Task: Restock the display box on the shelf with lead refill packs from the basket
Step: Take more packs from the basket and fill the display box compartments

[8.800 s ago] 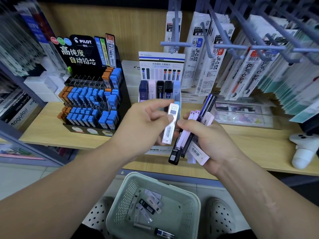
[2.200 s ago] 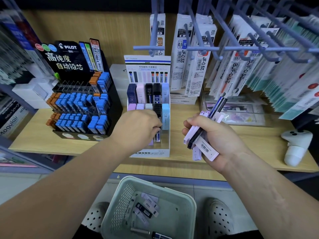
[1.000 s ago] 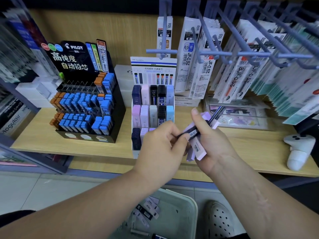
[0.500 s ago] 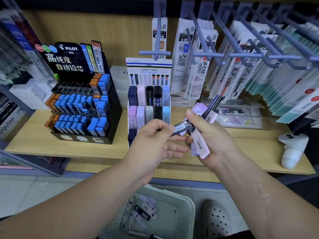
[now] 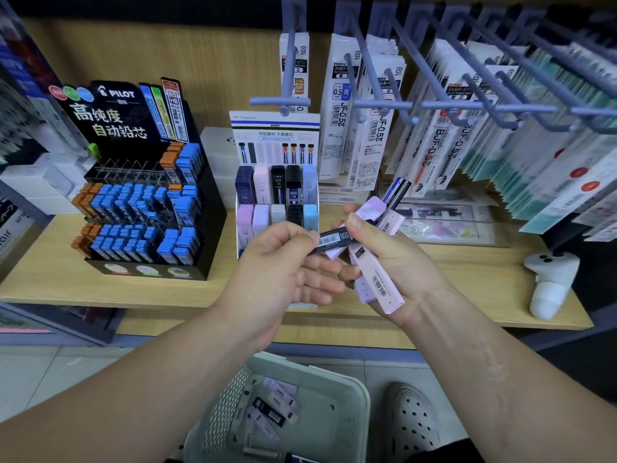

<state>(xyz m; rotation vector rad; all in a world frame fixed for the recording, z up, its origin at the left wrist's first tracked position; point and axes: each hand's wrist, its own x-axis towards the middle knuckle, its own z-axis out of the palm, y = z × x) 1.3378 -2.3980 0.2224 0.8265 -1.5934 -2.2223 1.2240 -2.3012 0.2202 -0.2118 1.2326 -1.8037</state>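
Note:
My left hand (image 5: 283, 265) pinches one end of a black lead refill pack (image 5: 335, 241) between thumb and forefinger, in front of the white tiered display box (image 5: 276, 128) on the shelf. My right hand (image 5: 390, 262) grips a fanned bundle of lilac, pink and dark refill packs (image 5: 377, 279), its thumb lying over the black pack's other end. The display box holds rows of dark blue, pink, black and light blue packs; my left hand hides its lower front. A pale green basket (image 5: 354, 416) on the floor below holds several more packs.
A black Pilot lead display (image 5: 143, 195) stands left of the box on the wooden shelf (image 5: 50, 272). Hooks with hanging refill packets (image 5: 434, 121) jut out above and to the right. A white controller (image 5: 547, 282) stands at the shelf's right. White clogs flank the basket.
My left hand left the display box, came to the bundle in my right hand and has drawn a black pack partly out of it toward the left.

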